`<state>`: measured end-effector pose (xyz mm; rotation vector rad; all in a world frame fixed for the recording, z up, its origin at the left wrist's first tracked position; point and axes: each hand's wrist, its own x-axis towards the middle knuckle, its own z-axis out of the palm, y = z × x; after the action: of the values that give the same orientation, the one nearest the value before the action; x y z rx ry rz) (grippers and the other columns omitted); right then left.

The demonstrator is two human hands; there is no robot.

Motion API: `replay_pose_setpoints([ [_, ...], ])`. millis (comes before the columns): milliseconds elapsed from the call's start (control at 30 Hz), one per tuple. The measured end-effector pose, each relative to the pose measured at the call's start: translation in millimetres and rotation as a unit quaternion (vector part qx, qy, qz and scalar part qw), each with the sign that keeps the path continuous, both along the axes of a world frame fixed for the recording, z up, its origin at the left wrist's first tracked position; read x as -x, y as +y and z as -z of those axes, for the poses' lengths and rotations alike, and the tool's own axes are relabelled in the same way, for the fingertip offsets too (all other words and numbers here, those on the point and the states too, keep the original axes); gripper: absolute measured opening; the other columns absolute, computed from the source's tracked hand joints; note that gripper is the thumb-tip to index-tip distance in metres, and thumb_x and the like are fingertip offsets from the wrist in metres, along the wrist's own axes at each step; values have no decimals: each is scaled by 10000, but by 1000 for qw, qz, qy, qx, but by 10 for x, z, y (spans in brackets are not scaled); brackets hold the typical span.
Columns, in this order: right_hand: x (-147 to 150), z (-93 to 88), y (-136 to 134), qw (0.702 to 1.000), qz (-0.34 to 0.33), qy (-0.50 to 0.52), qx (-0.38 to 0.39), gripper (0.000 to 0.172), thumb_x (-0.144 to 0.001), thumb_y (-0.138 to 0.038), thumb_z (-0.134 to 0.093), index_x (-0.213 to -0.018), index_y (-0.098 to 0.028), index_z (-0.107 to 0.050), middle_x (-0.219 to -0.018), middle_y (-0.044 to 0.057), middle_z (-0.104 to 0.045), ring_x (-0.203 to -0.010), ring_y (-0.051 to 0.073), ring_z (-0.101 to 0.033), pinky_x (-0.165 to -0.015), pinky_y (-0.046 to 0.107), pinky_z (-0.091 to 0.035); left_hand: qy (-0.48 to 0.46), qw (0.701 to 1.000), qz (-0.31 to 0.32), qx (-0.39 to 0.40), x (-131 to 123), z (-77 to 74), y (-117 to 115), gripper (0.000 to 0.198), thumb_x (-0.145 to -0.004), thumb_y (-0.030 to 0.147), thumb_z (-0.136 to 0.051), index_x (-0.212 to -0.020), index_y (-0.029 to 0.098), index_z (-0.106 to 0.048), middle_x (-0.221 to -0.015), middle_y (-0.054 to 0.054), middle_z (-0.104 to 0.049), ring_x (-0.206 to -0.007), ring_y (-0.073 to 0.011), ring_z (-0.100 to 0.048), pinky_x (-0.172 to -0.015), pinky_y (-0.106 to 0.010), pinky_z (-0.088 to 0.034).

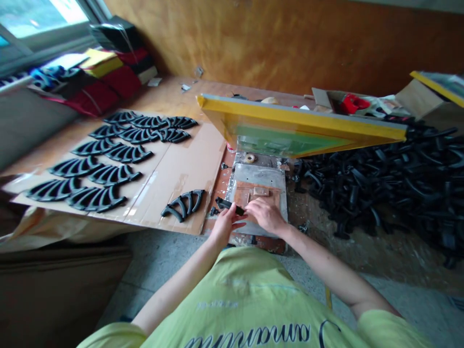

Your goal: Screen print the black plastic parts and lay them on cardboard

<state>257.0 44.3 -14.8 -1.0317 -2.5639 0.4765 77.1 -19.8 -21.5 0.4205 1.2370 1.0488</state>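
Observation:
My left hand [224, 223] grips a black plastic part [225, 203], long and slightly curved like a handle, and holds it tilted over the left side of the metal plate [261, 173]. At the part's right end, the bent fingers of my right hand [266, 213] are pinched close together on it; their tips are partly hidden. Beneath my hands, a brown fixture with a small raised block [261, 191] lies on the plate. Behind it, a yellow-edged screen frame [308, 118] with a green mesh stands raised at a slant.
Rows of black curved parts [97, 195] lie on cardboard [159, 179] to the left, with a smaller group [184, 205] nearer me. A large heap of black parts [362, 179] covers the right side. A tape roll [250, 158] sits behind the fixture.

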Motion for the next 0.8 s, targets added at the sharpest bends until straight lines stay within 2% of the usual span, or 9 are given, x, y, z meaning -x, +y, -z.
replay_pose_setpoints([
  [33,-161,19,112,1000,8,-10,-13,230,-970,-167,-463,-1008,-216,-684,-1036,68,-716,-999,201,-619,-912,322,-458,23,999,-27,4,165,38,15,516,-812,640,-629,-958,147,-591,-1072,-163,-727,-869,-230,-732,-630,-281,-570],
  [100,-609,100,423,992,103,-66,-37,323,-935,-91,-429,-1047,-201,-712,-1035,83,-728,-988,210,-631,-872,323,-468,94,992,-81,17,594,132,4,496,-833,632,-602,-935,147,-581,-1047,-153,-735,-800,-200,-736,-602,-256,-557],
  [200,-1350,336,896,947,242,-211,-32,383,-909,-90,-424,-1117,-191,-730,-1033,109,-735,-917,225,-647,-759,317,-464,221,959,-157,79,1285,353,-170,486,-889,636,-485,-915,158,-568,-1002,-155,-741,-791,-196,-742,-627,-262,-561],
  [333,-1929,697,1170,932,222,-286,0,453,-898,-85,-425,-1176,-275,-729,-1111,81,-720,-963,208,-633,-771,297,-451,341,912,-141,177,1873,722,-418,558,-940,626,-287,-907,167,-603,-1015,-198,-737,-847,-237,-744,-667,-304,-572],
  [467,-2040,897,1229,932,212,-294,17,429,-919,-137,-436,-1206,-281,-720,-1177,91,-699,-1023,226,-615,-784,311,-454,402,886,-54,226,2101,939,-332,641,-915,643,-305,-709,151,-661,-757,-217,-718,-737,-312,-725,-657,-384,-561],
  [567,-2071,935,1266,938,200,-282,-4,404,-901,-152,-452,-1163,-263,-739,-1112,103,-714,-980,236,-620,-758,327,-460,454,856,4,247,2219,928,-190,651,-898,645,-342,-623,157,-673,-556,-181,-642,-688,-344,-705,-714,-434,-544],
  [633,-2103,929,1252,942,190,-276,-20,411,-883,-136,-447,-1124,-267,-754,-1043,94,-726,-930,228,-626,-748,328,-468,490,833,26,257,2268,863,-159,621,-876,661,-390,-653,164,-688,-536,-161,-630,-724,-354,-706,-770,-451,-530],
  [700,-2128,912,1188,946,179,-270,-28,439,-869,-110,-433,-1116,-275,-756,-1025,81,-730,-927,220,-627,-763,325,-477,526,807,28,266,2248,787,-193,583,-850,674,-441,-776,165,-714,-677,-176,-691,-866,-379,-703,-852,-484,-502],
  [800,-2115,893,1020,955,169,-240,-37,474,-869,-80,-415,-1143,-287,-741,-1053,59,-731,-941,202,-623,-771,306,-483,635,739,-10,225,2033,717,-294,574,-886,625,-422,-1090,158,-686,-1114,-221,-690,-1175,-399,-587,-985,-523,-424],
])
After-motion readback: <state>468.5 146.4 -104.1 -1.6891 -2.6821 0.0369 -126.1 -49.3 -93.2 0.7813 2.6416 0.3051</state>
